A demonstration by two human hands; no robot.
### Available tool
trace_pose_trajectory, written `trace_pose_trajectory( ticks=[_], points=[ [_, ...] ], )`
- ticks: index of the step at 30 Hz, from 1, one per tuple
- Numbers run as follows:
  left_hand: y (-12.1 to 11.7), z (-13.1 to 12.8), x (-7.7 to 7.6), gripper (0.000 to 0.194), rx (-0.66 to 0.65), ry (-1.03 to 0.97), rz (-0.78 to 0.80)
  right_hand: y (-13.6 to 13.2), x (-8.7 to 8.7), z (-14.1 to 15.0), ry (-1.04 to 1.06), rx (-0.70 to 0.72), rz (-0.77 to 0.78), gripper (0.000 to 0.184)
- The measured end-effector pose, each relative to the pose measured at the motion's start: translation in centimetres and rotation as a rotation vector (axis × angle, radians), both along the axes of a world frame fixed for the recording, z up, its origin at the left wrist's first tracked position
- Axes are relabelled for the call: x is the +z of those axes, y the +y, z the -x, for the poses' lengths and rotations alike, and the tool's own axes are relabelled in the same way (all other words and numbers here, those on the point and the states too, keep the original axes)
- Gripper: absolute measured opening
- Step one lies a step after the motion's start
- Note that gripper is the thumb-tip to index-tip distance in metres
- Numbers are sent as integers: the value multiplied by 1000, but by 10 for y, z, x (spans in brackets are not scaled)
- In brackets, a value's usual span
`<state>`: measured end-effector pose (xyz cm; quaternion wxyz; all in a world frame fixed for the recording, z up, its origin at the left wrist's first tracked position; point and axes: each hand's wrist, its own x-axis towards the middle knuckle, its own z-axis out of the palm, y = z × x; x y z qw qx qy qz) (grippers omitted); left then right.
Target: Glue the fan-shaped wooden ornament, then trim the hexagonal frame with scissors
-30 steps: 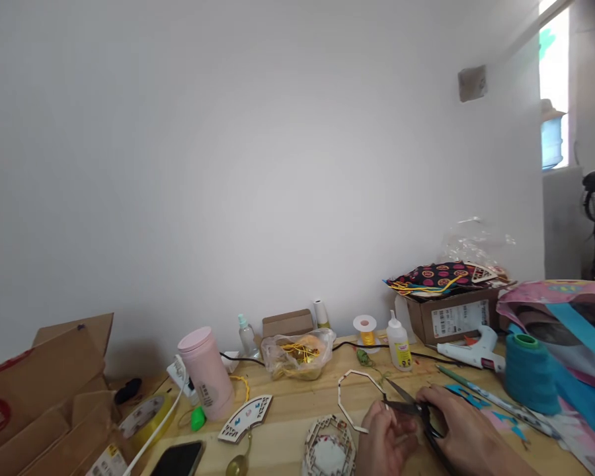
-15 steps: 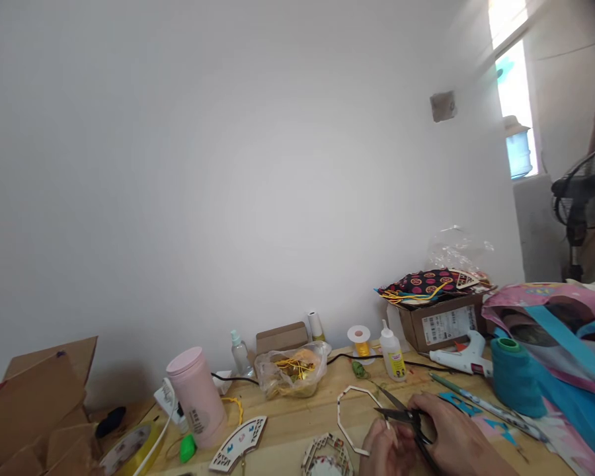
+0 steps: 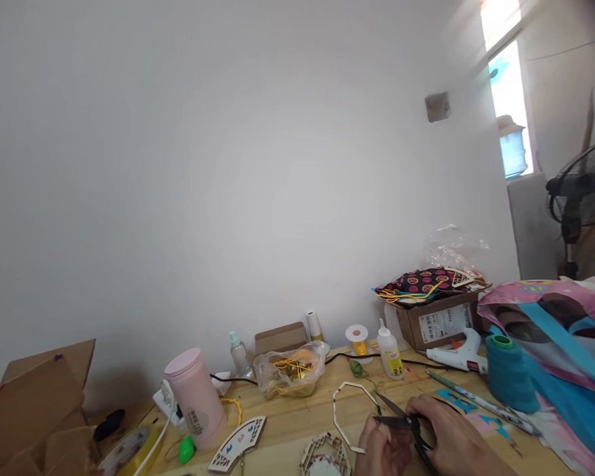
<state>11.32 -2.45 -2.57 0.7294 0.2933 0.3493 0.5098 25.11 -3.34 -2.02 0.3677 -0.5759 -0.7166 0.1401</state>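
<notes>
Dark scissors (image 3: 415,430) are in my right hand (image 3: 449,430), its fingers wrapped round the handles and the blades parted, pointing left. Just below the blades, my left hand (image 3: 377,448) is closed in a pinch; what it holds is too small and hidden to name. Beside it on the left lies a thin octagonal frame (image 3: 335,408), partly covered by the left hand. A round lattice piece (image 3: 311,456) is nearer the bottom edge. Green thread (image 3: 357,369) lies beyond the frame.
A glue bottle (image 3: 391,354), a spool of yellow cord (image 3: 359,347) and a plastic bag (image 3: 290,373) stand towards the wall. On the right are a glue gun (image 3: 463,350) and a teal thread cone (image 3: 510,373). A pink tumbler (image 3: 197,396) and fan-shaped piece (image 3: 238,444) sit left.
The view has shifted slightly. My left hand has come up closer to the scissor blades, which remain parted in my right hand.
</notes>
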Motion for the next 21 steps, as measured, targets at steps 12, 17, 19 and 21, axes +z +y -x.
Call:
trace_pose_trajectory(
  ticks=[12, 17, 19, 21],
  points=[
    [-5, -3, 6, 29, 9, -88, -10, 0, 2, 3, -34, -2, 28, 23],
    [-4, -1, 4, 26, 7, -81, -17, 1, 0, 2, -20, 3, 36, 24],
    [-3, 0, 3, 26, 3, -75, -22, 1, -1, 2, -10, 8, 33, 23],
    [-3, 0, 4, 25, -2, -76, -20, 1, -1, 2, 6, 12, 38, 23]
  ],
)
